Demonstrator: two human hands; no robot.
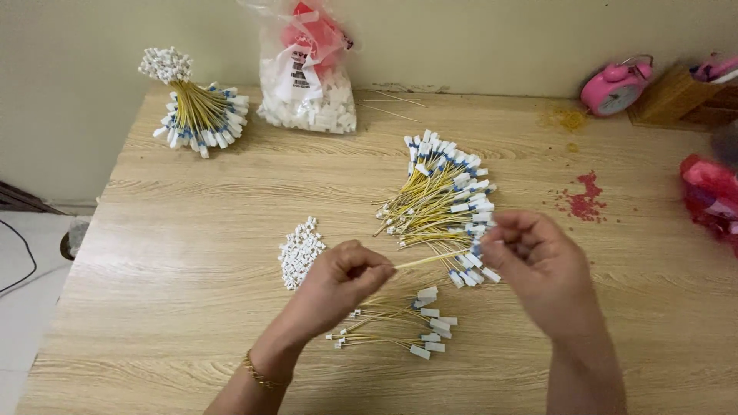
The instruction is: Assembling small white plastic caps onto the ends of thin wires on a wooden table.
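The left hand (344, 278) pinches one end of a yellow wire (430, 260) whose long axis runs rightward, slightly rising, to the right hand (530, 261), whose fingers (500, 240) clasp its connector end, above the small finished pile (400, 323) on the desk (192, 253).

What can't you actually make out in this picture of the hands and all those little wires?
- Head view: the left hand closes over the near end of the yellow wire, hiding what its fingertips pinch.
- The right hand covers the wire's other end and part of the large wire pile.
- The small white pieces are too small to tell their shape.
- The red thing is cut off by the right edge.
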